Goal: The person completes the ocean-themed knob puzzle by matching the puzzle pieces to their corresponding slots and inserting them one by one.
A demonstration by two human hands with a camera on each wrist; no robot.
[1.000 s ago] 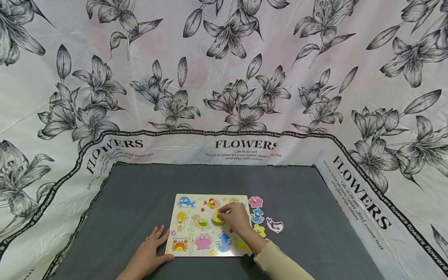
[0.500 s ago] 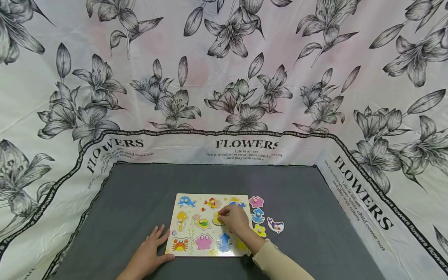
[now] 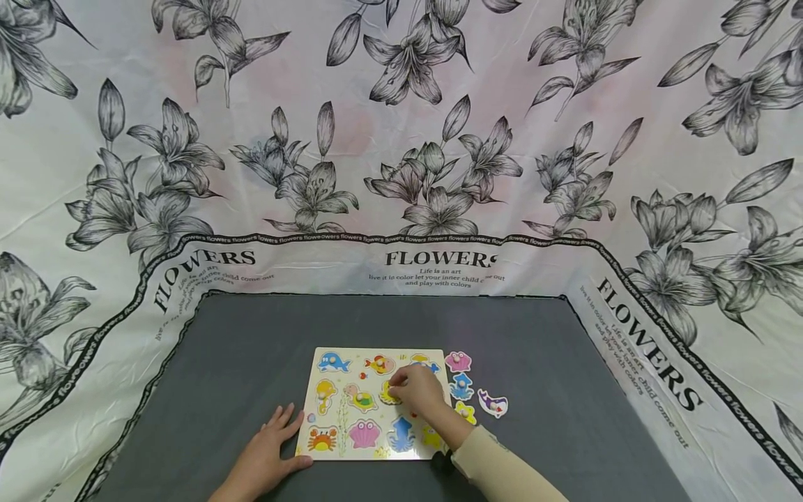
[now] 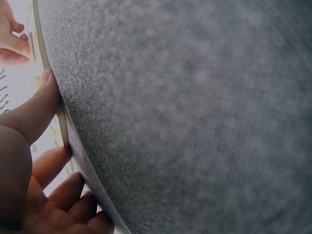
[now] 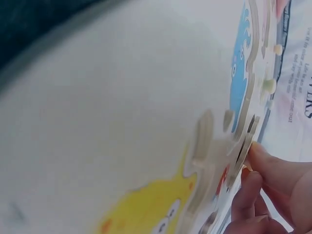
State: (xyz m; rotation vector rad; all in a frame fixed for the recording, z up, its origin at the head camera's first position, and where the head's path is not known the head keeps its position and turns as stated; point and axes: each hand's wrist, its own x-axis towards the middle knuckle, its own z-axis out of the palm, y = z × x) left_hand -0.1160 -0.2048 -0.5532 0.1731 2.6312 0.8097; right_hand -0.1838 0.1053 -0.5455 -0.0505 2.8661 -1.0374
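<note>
A wooden peg puzzle board point(image 3: 357, 354) with sea-animal pictures lies on the grey cloth. With thumb and fingertips, my right hand point(image 3: 422, 394) pinches a yellow puzzle piece point(image 3: 387, 395) over the board's middle row. In the right wrist view the edge of that piece point(image 5: 243, 151) shows at the fingertips, close over the board; the hand partly covers it in the head view. My left hand point(image 3: 266, 443) rests at the board's near left corner, fingers along the left side and thumb point(image 4: 43, 100) at the front edge.
Loose pieces lie along the board's right side: a pink one point(image 3: 459, 361), a blue one point(image 3: 461, 386), a yellow star point(image 3: 465, 413) and a purple whale-like one point(image 3: 493, 404). Knobbed pieces, such as a blue whale point(image 3: 334, 361) and a turtle point(image 3: 360, 397), sit in the board.
The yellow piece has shifted slightly under my right fingertips, and less of the picture below it shows. My left hand and the board stay put.
</note>
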